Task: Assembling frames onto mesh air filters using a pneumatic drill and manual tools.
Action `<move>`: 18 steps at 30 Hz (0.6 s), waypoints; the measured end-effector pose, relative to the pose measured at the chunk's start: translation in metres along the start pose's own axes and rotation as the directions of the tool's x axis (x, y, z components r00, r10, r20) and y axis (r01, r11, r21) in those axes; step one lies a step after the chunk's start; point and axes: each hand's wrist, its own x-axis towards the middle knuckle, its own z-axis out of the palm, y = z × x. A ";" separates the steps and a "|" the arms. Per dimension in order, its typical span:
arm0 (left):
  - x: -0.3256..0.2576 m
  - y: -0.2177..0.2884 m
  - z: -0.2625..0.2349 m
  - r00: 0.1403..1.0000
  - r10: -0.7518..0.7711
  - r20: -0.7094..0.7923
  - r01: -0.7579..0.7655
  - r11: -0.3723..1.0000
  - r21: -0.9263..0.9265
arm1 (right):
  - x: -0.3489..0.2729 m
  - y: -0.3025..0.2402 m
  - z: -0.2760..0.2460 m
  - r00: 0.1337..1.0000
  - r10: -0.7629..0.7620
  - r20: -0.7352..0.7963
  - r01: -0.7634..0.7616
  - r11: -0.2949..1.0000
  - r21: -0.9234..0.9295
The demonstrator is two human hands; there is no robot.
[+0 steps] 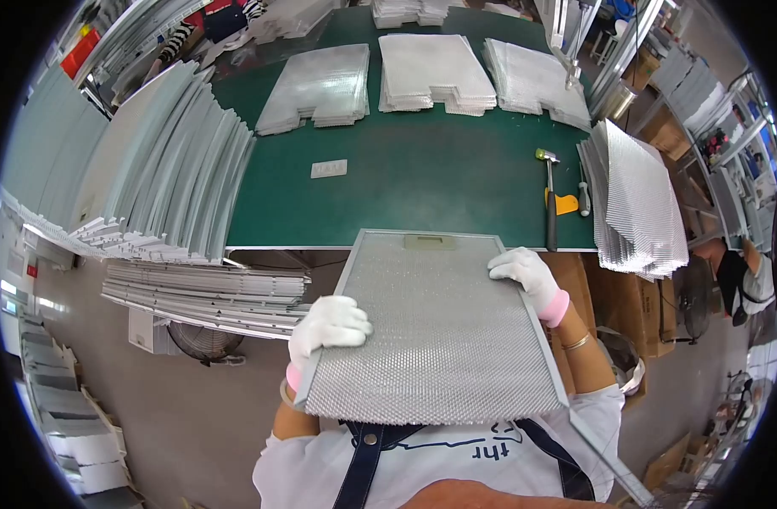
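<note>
A large silver mesh filter panel (431, 331) lies tilted in front of me, its far edge at the green table's front edge and its near edge against my body. Metal strips frame its left, far and right sides. At the near right corner, a frame strip (609, 458) sticks out away from the mesh, and the mesh's near edge shows bare. My left hand (329, 327), in a white glove, is closed over the panel's left edge. Higher up, my gloved right hand (528, 278) grips the right edge, fingers bent over the frame.
On the green table (388, 187) lie a hammer (551, 195), a screwdriver (584, 197), an orange tool (562, 203) and a small pale plate (329, 169). Mesh sheet stacks (435, 72) line its back; another (634, 199) stands right. Framed panels (164, 161) crowd the left. A floor fan (204, 341) stands below.
</note>
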 end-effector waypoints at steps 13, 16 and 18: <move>0.000 0.016 0.010 0.991 -0.131 -0.002 0.131 0.991 0.027 | 0.044 0.028 -0.017 0.892 0.294 0.344 -0.207 0.941 -0.269; 0.000 0.021 0.015 0.994 -0.089 -0.060 0.095 0.991 0.095 | 0.091 0.016 0.022 0.885 0.142 0.444 -0.116 0.990 -0.084; 0.003 0.023 0.015 0.995 -0.057 -0.082 0.068 0.988 0.136 | 0.120 0.013 0.053 0.848 0.092 0.523 -0.164 0.982 0.093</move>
